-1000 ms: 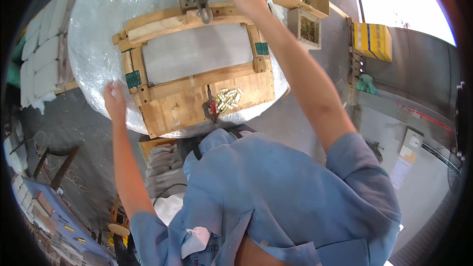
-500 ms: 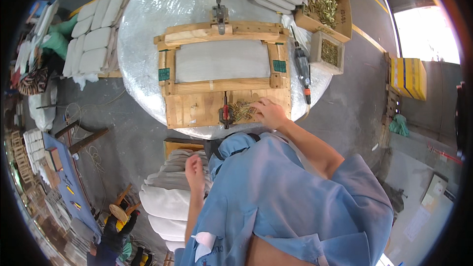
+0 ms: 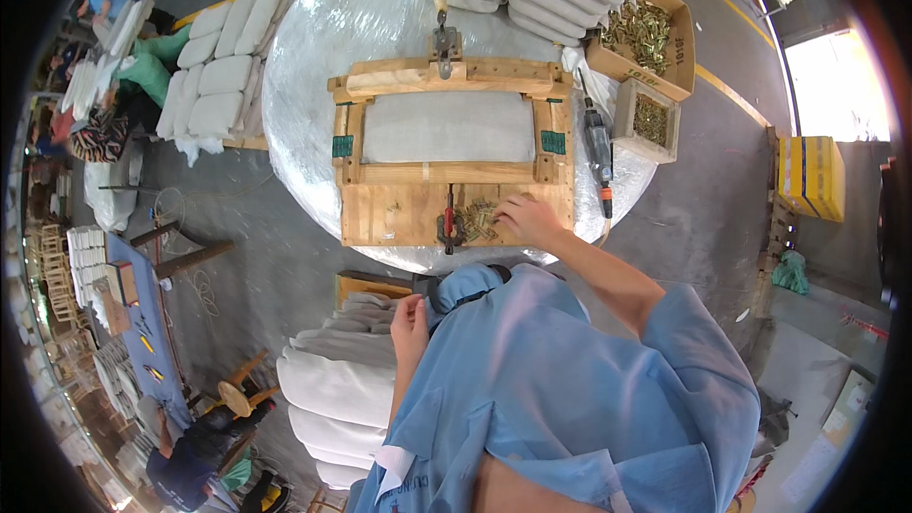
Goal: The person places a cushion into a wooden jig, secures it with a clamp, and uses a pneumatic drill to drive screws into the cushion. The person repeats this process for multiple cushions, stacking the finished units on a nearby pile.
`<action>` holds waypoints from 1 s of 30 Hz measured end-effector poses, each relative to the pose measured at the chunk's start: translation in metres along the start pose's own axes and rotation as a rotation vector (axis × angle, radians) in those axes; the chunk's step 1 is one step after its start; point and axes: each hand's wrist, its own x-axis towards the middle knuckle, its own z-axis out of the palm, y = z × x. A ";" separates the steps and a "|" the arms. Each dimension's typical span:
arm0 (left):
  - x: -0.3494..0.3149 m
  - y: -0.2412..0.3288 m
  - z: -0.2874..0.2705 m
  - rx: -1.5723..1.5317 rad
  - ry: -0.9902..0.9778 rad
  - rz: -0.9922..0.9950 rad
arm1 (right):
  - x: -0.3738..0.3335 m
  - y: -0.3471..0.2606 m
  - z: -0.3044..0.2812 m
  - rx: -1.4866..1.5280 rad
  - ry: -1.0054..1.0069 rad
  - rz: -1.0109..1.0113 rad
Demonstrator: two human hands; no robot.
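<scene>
My right hand [image 3: 528, 218] reaches to the right edge of a pile of small brass-coloured metal pieces [image 3: 478, 220] on a wooden board. Its fingers are curled together at the pile; what lies between them is hidden. My left hand [image 3: 408, 325] is raised beside a stack of pale cushions [image 3: 334, 380], fingers drawn together, and I cannot make out anything in them. Beyond the pile, a wooden frame jig [image 3: 456, 173] surrounds a light grey padded panel [image 3: 448, 129]. A red-handled toggle clamp [image 3: 449, 225] stands left of the pile, and another toggle clamp [image 3: 444, 47] at the far side.
A corded power screwdriver [image 3: 598, 144] lies right of the jig on the plastic-wrapped round table [image 3: 304, 66]. Farther right are a cardboard box [image 3: 680, 43] of brass pieces and a smaller bin [image 3: 673, 138]. Cushion stacks [image 3: 217, 76] stand left. A person [image 3: 185, 465] is at lower left.
The whole view has shifted slightly, so the table sits farther right. My left hand has moved a little right, its fingers closer together. My right hand stays at the brass pieces.
</scene>
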 end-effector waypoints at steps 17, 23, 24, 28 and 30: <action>0.118 0.119 0.115 0.737 -0.344 0.621 | -0.014 -0.008 0.011 0.449 0.213 0.396; 0.158 0.109 0.175 1.267 -0.544 0.561 | -0.009 -0.008 0.010 0.407 0.244 0.391; 0.166 0.099 0.178 1.312 -0.555 0.561 | -0.005 -0.009 0.009 0.425 0.228 0.397; 0.159 0.113 0.186 1.259 -0.527 0.654 | -0.005 -0.005 0.004 0.456 0.241 0.445; 0.156 0.111 0.186 1.265 -0.522 0.672 | 0.001 -0.006 0.007 0.443 0.281 0.442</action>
